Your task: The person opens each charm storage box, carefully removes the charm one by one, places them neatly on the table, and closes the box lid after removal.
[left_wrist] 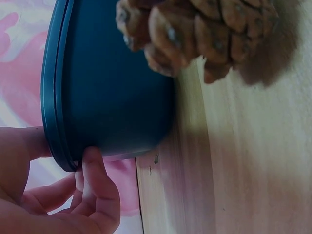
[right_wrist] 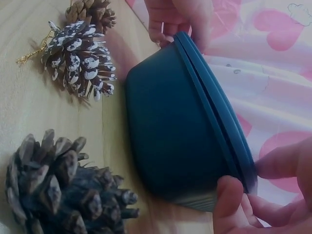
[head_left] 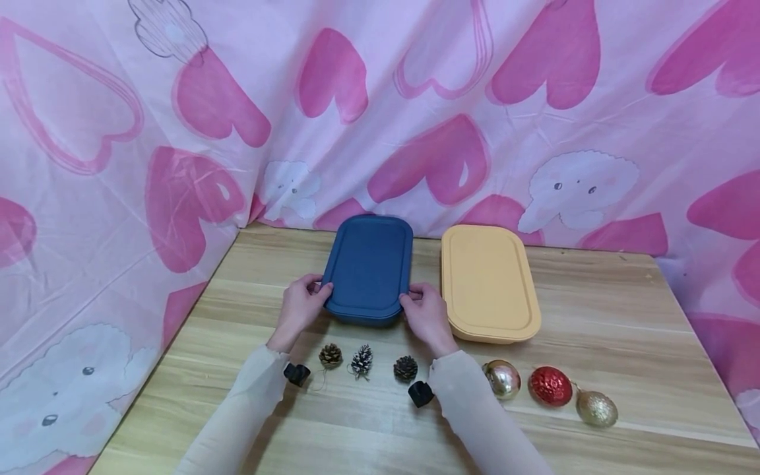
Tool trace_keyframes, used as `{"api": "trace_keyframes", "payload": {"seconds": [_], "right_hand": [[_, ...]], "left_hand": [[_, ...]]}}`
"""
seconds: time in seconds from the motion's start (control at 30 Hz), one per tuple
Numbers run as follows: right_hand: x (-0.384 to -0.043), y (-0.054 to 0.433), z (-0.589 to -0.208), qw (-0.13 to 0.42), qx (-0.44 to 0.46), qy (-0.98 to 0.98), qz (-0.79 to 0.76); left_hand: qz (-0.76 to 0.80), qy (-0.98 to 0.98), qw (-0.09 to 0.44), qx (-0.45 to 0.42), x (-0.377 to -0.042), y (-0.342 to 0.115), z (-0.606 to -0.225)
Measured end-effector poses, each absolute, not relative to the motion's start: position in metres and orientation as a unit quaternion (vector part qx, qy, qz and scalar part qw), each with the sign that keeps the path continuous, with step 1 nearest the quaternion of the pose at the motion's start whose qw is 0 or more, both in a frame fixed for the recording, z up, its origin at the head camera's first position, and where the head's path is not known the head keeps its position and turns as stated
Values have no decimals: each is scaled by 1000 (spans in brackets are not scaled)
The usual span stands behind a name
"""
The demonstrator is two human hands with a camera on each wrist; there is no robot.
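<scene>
A dark blue rectangular container (right_wrist: 163, 122) stands on the table with its blue lid (head_left: 373, 264) on top. At the lid's near left corner, my left hand (head_left: 301, 305) pinches the edge, thumb on top and fingers curled below the rim. My right hand (head_left: 429, 318) grips the near right corner in the same way. In the right wrist view a narrow dark line runs between lid and container wall. Just in front lie a brown pinecone (head_left: 330, 355), a white-tipped pinecone (head_left: 361, 361) with a gold string, and a darker pinecone (head_left: 406, 369).
Right of the blue container stands a yellow lidded container (head_left: 489, 284), close to my right hand. Nearer me lie a shiny gold ball (head_left: 503, 379), a red ornament (head_left: 550, 386) and a glittery gold ornament (head_left: 596, 409). A pink heart-patterned cloth (head_left: 332, 158) hangs behind the wooden table.
</scene>
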State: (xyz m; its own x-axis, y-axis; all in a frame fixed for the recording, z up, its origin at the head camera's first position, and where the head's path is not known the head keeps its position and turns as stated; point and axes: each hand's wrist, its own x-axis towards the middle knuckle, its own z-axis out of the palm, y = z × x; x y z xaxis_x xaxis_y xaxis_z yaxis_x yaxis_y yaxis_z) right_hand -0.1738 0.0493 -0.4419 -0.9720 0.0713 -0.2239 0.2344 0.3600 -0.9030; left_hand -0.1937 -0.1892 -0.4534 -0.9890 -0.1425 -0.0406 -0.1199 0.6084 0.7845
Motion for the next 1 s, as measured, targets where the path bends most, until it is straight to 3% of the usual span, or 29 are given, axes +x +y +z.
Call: {"api": "trace_keyframes", "payload": {"seconds": [1.0], "right_hand": [[-174, 50, -444, 126, 118, 804, -569]], "left_hand": [[-477, -874, -46, 84, -189, -194, -450]]}}
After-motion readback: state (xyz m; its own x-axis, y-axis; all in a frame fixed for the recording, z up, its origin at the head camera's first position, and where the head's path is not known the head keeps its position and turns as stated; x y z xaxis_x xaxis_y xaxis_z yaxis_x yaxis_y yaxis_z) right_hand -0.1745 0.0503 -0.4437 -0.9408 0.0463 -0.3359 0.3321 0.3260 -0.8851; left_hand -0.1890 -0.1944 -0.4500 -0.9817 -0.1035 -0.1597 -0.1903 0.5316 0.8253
